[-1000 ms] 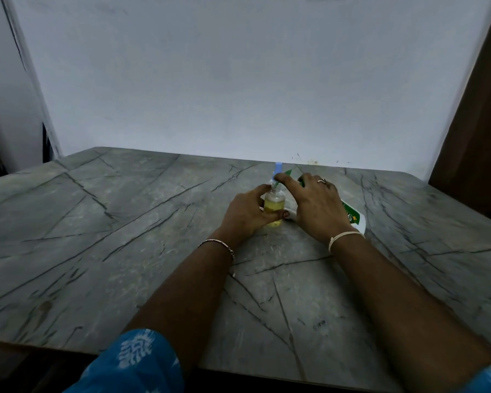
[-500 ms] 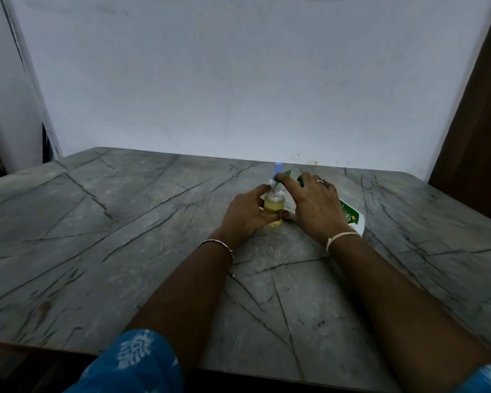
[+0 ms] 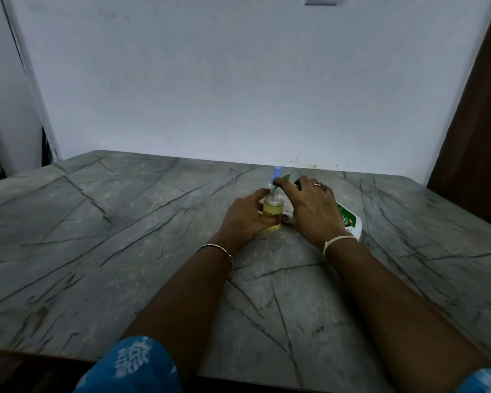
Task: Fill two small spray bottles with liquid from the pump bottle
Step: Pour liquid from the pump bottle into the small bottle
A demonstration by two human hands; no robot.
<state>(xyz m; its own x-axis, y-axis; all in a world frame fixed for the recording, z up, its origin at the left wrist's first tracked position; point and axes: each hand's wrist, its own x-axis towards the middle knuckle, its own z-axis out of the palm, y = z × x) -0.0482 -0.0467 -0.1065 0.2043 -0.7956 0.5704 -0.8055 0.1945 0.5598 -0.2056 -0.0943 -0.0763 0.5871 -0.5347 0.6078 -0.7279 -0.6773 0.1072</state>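
Fingers grip spray bottle on veined grey table by wall

The left sleeve and right sleeve are short, blue, printed with white motifs. A thin metal bangle circles the left wrist, a cream thread the right. The right hand wears a silvery ring.

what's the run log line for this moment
left hand: grips small spray bottle, upright, yellow liquid inside | right hand: holds tilted pump bottle, index finger at nozzle
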